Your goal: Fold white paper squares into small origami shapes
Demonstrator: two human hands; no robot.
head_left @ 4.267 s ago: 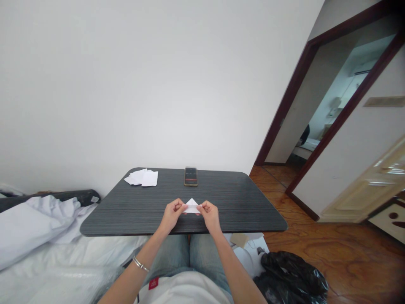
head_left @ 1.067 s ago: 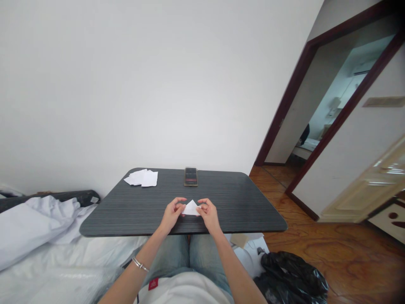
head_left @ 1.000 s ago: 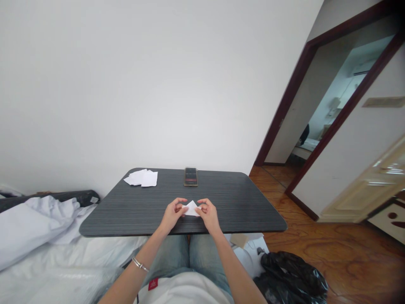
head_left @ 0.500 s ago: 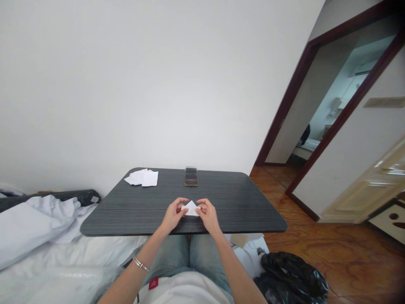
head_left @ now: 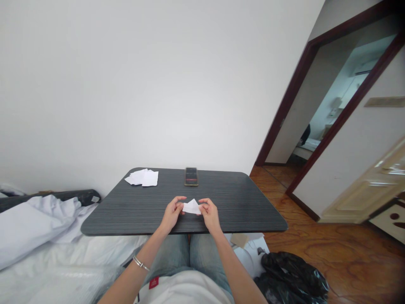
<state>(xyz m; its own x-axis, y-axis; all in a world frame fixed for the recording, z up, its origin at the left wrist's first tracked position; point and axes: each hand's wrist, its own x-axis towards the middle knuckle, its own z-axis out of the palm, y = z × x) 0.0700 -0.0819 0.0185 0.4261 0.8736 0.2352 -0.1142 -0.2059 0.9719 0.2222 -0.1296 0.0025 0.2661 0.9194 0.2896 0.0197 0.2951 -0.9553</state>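
Observation:
A small folded piece of white paper (head_left: 191,207), with a peak on its upper edge, is held between my two hands over the near part of the dark table (head_left: 221,190). My left hand (head_left: 172,213) pinches its left end between thumb and fingers. At the opposite end, my right hand (head_left: 209,214) grips the paper the same way. The undersides of the paper and some fingertips are hidden.
Several white paper sheets (head_left: 149,177) lie loosely stacked at the table's far left. A phone (head_left: 191,176) rests near the back edge, against the wall side. White bedding (head_left: 47,219) is to the left; a black plastic bag (head_left: 292,274) sits on the floor at right.
The paper has tilted slightly, its right end lower, and its peak has shifted a little to the right. Both hands keep their hold, with the fingers slightly farther apart.

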